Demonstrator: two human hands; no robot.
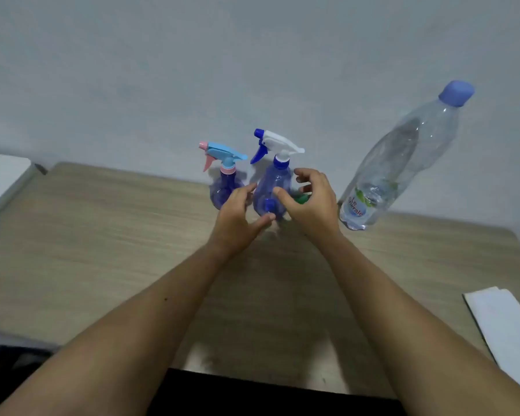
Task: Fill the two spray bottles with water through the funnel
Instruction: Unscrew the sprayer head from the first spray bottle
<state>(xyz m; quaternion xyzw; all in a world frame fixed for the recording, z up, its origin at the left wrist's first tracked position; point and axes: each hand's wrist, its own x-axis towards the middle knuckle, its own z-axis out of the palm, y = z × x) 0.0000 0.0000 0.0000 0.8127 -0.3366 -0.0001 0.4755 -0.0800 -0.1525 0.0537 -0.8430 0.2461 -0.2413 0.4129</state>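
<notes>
Spray bottles wait at the far edge of the wooden table (102,235), close to the wall, and both of your hands are stretched out toward them. Nearest to you, a white sheet of paper (505,325) lies at the table's right edge. Further out, your left hand (237,214) reaches forward with fingers spread and relaxed, holding nothing; its fingertips come up against the lower left side of the spray bottle with the white and blue trigger (272,187), though you cannot tell from this view whether they truly touch it. Your right hand (309,199) is on that bottle's right side, fingers loosely curled around empty air, thumb pointing at the bottle's body, not gripping anything. A bit of green funnel (300,199) peeks out from behind your right hand, mostly hidden. Just left of the first bottle stands the smaller spray bottle with the light blue and pink trigger (224,184), upright, trigger head screwed on. Off to the right, well apart from the hands, stands a clear water bottle (397,163) with a blue cap, partly filled with water.
</notes>
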